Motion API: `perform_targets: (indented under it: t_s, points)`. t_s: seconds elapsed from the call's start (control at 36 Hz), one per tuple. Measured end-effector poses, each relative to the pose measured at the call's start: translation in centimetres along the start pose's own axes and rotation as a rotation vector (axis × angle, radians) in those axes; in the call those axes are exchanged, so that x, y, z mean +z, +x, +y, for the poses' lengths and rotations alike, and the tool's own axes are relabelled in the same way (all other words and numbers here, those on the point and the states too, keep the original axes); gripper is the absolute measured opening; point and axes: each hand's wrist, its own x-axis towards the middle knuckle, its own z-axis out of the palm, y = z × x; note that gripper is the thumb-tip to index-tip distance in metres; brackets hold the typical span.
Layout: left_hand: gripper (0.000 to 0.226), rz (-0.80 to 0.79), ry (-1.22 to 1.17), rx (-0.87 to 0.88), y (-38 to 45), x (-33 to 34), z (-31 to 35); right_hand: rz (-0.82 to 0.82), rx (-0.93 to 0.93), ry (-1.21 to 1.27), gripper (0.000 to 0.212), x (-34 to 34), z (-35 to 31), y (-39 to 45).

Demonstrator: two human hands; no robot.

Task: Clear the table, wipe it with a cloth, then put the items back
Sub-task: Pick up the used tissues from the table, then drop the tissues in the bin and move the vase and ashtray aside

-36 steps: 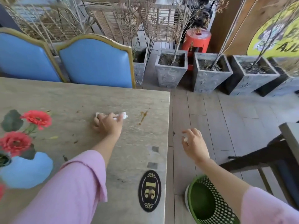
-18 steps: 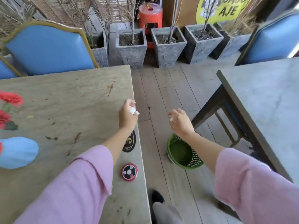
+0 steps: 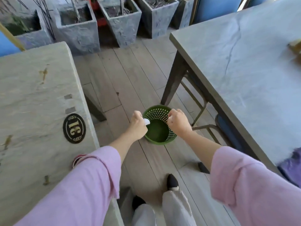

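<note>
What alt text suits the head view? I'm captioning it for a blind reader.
A person's left hand holds a crumpled white tissue over a green bin on the wooden floor, right hand beside it, between two stone-topped tables, one numbered 31.

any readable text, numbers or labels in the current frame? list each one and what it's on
"31": gold numerals on the black oval plaque fixed to the left table; seen upside down from the camera.
The round red-rimmed object at that table's edge is mostly hidden by the sleeve; no marking readable.
Nothing to read on the green basket, the planters or the right table.
</note>
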Motion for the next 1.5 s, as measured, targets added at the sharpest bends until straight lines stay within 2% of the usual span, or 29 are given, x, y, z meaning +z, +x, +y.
perform_targets:
  t_s: [0.08, 0.19, 0.36, 0.44, 0.56, 0.69, 0.89, 1.03, 1.08, 1.17, 1.28, 1.5]
  points:
    - [0.031, -0.017, 0.064, -0.005, 2.1, 3.6, -0.8, -0.115, 0.052, -0.015, 0.032, 2.0, 2.9, 1.9]
    - [0.037, 0.004, -0.002, -0.097, 5.6, 8.3, -2.0, -0.221, 0.079, -0.037, 0.048, 5.7, 6.3, 5.3]
    - [0.031, 0.099, -0.180, -0.217, 10.3, 14.6, -4.9, -0.226, 0.089, -0.050, 0.057, 11.5, 11.5, 9.4]
    - [0.041, 0.106, -0.220, -0.191, 11.9, 17.3, -6.4, -0.222, 0.050, -0.009, 0.059, 13.8, 13.7, 11.1]
    - [0.065, 0.038, -0.229, -0.212, 13.1, 19.8, -8.0, -0.307, -0.004, 0.042, 0.100, 16.3, 16.6, 13.1]
    - [0.066, -0.007, -0.184, -0.226, 11.4, 20.4, -8.6, -0.344, 0.057, -0.051, 0.109, 16.7, 18.3, 12.1]
    - [0.064, -0.168, -0.035, -0.273, 5.5, 16.1, -6.8, -0.366, 0.056, -0.241, 0.106, 11.6, 16.8, 6.5]
    - [0.076, -0.266, 0.093, -0.277, 1.5, 10.6, -3.4, -0.428, 0.026, -0.328, 0.101, 6.0, 12.6, 3.0]
    - [0.073, -0.266, 0.104, -0.266, -0.1, 8.2, -1.5, -0.461, -0.012, -0.352, 0.100, 3.9, 10.4, 1.9]
    - [0.062, -0.213, 0.083, -0.235, -2.9, 4.8, 1.3, -0.466, -0.138, -0.422, 0.099, 1.0, 7.1, 0.5]
    - [0.059, -0.101, 0.056, -0.206, -6.7, 0.4, 3.6, -0.456, -0.288, -0.484, 0.101, -2.7, 1.9, -1.1]
    - [0.051, 0.307, -0.004, -0.205, -14.9, -9.5, 3.7, -0.397, -0.538, -0.527, 0.096, -6.2, -10.1, -3.6]
